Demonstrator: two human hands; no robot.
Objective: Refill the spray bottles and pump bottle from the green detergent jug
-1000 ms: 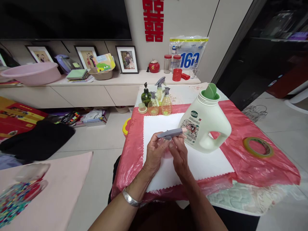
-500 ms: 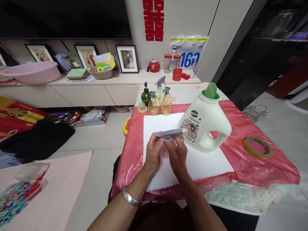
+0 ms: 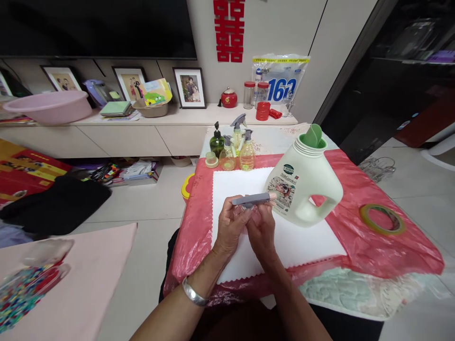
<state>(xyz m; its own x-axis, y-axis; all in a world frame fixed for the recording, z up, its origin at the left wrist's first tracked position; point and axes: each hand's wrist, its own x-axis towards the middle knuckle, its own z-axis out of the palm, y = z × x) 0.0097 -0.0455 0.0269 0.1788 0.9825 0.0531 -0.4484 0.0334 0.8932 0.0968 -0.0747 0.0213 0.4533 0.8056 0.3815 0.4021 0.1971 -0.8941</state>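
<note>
Both hands closed around a small spray bottle at frame centre.

I watched my left hand and right hand pressed together, gripping a small clear spray bottle with a grey trigger head above the white cloth. Right of it stood one white jug with a green spout, labelled "SoftGarden". In the upper middle of the frame stood four small bottles; behind them, a bag printed "160".

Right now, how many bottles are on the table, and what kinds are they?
Spray bottles: 4, one in the left hand and right hand with its grey spray top, three at the far end
Dark green pump bottle: 1
Big white jug: 1
Total: 6
</note>
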